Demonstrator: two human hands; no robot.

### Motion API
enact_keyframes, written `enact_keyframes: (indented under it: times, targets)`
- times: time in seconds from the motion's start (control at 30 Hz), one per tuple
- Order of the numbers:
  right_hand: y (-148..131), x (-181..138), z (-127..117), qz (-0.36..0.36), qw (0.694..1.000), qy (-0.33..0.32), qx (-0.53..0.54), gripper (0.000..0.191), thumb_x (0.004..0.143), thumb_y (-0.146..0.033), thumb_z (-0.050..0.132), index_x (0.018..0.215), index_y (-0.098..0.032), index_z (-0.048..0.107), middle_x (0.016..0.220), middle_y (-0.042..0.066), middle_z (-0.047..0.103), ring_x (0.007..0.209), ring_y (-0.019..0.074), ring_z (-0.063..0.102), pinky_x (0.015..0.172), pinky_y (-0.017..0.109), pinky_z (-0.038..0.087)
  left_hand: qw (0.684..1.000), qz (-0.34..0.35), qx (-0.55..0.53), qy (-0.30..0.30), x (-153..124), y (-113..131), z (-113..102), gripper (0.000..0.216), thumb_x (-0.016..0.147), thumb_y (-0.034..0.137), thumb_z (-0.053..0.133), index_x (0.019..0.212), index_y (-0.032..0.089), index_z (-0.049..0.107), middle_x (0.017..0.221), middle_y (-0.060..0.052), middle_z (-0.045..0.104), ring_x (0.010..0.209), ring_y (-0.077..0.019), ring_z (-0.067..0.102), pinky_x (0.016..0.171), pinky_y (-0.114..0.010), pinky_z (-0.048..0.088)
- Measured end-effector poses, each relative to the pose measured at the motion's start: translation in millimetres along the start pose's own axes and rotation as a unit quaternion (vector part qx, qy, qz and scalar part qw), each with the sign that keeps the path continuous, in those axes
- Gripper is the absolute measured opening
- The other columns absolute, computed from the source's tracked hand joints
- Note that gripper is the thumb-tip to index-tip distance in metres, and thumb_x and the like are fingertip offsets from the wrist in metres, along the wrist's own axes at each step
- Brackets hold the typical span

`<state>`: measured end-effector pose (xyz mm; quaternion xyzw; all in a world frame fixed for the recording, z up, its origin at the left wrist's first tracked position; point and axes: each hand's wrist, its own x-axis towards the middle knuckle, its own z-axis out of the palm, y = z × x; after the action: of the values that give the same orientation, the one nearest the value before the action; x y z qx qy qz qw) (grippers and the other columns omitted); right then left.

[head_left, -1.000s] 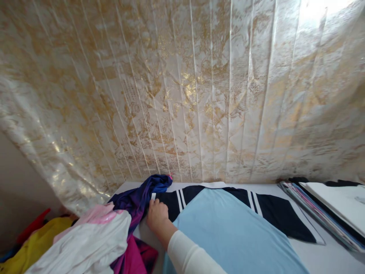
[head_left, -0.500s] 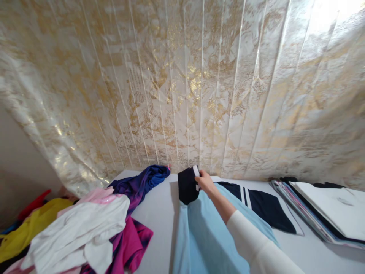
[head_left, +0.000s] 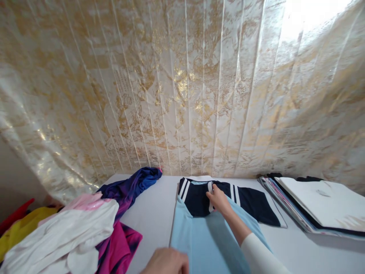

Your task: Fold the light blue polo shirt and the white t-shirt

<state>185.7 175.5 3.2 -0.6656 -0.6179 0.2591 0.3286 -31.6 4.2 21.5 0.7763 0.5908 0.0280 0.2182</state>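
Note:
A light blue shirt with navy, white-striped sleeves lies flat on the white table. Its left sleeve is folded inward over the chest. My right hand, in a white cuff, reaches from the lower right and pinches that sleeve's striped cuff near the collar. The other navy sleeve lies spread out to the right. My left hand shows only partly at the bottom edge, over the shirt's left side; its fingers are hidden.
A heap of loose clothes fills the left: white, pink, magenta, yellow, and a purple-blue garment. A stack of folded garments sits at the right. A gold-and-white curtain hangs behind the table.
My right hand lifted the left sleeve off the table, carried it rightward and laid it folded over the shirt. My left hand has come into view at the bottom.

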Motion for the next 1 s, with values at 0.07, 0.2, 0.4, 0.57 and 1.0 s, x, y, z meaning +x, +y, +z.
enact_keyframes:
  times: [0.07, 0.2, 0.4, 0.57, 1.0]
  targets:
    - [3.2, 1.3, 1.0, -0.017, 1.000, 0.007, 0.003, 0.006, 0.077, -0.020, 0.054, 0.083, -0.022, 0.054, 0.060, -0.002, 0.056, 0.055, 0.0181, 0.058, 0.052, 0.026, 0.035, 0.999, 0.015, 0.005, 0.042, 39.2, -7.3, -23.9, 0.018, 0.095, 0.022, 0.051, 0.107, 0.021, 0.064, 0.108, -0.005, 0.065, 0.097, -0.0190, 0.062, 0.089, -0.038, 0.049]
    - [9.6, 3.5, 2.8, -0.071, 0.997, 0.022, 0.031, 0.012, 0.074, -0.025, 0.055, 0.085, -0.022, 0.055, 0.059, -0.002, 0.056, 0.062, 0.0213, 0.059, 0.059, 0.028, 0.037, 0.984, 0.089, 0.022, 0.155, 124.9, -29.3, -74.0, 0.052, 0.084, -0.002, 0.041, 0.127, 0.024, 0.055, 0.135, -0.003, 0.055, 0.124, -0.0193, 0.047, 0.107, -0.034, 0.036]
    - [26.1, -1.1, 5.8, -0.139, 0.981, 0.030, 0.131, 0.028, 0.079, -0.043, 0.050, 0.093, -0.020, 0.055, 0.085, 0.005, 0.067, 0.078, 0.0227, 0.064, 0.071, 0.031, 0.047, 0.986, 0.119, 0.048, 0.108, 207.4, -55.9, -100.9, 0.030, 0.092, 0.014, 0.052, 0.120, 0.020, 0.060, 0.119, -0.005, 0.064, 0.113, -0.0220, 0.054, 0.100, -0.042, 0.043]
    - [28.7, -7.0, 6.0, -0.156, 0.968, 0.020, 0.195, 0.029, 0.084, -0.048, 0.048, 0.094, -0.021, 0.053, 0.081, 0.002, 0.067, 0.074, 0.0202, 0.063, 0.068, 0.029, 0.048, 0.989, 0.108, 0.096, 0.031, 235.0, -63.1, -103.4, 0.028, 0.093, 0.034, 0.059, 0.114, 0.016, 0.060, 0.118, -0.008, 0.060, 0.103, -0.0219, 0.060, 0.090, -0.044, 0.051]
    - [38.1, -2.3, 4.3, -0.059, 0.991, 0.053, 0.110, 0.018, 0.085, -0.040, 0.046, 0.094, -0.025, 0.049, 0.061, -0.001, 0.065, 0.054, 0.0201, 0.061, 0.052, 0.026, 0.036, 0.989, 0.066, 0.131, 0.030, 247.3, -69.3, -100.9, 0.028, 0.094, 0.034, 0.057, 0.117, 0.019, 0.059, 0.122, -0.008, 0.059, 0.104, -0.0215, 0.060, 0.089, -0.042, 0.052]
